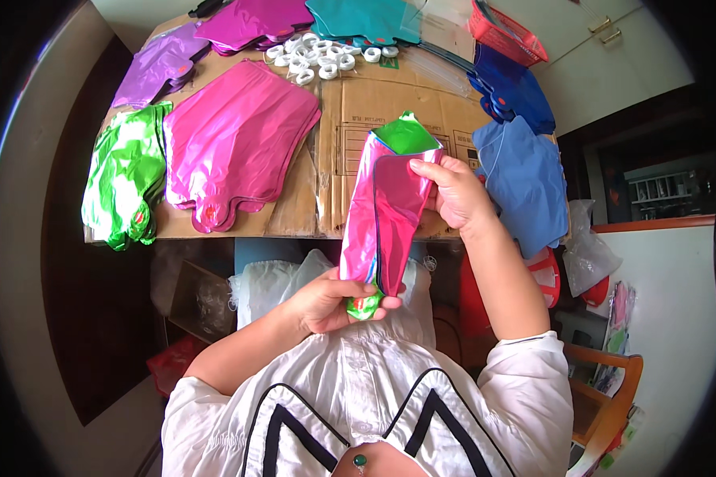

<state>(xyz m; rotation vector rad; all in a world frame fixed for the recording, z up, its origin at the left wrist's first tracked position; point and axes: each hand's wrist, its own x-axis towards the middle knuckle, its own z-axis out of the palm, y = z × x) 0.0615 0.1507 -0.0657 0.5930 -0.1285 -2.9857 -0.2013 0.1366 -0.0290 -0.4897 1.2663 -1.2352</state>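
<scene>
Clearly the folded bundle of foil balloons was held up off the table, its long axis running steeply from the left hand at its lower end up to the right hand near its top, leaning slightly to the right as it rose. The left hand was closed around the bundle's bottom, where a green tip stuck out below the fingers. The right hand pinched the upper right edge of the pink outer sheet, thumb in front, fingers behind; a green sheet showed above it. Both hands touched the bundle, so neither was nearer. To the bundle's left on the table lay a pink balloon stack and, further left, a green balloon stack; to its right lay a blue balloon stack
</scene>
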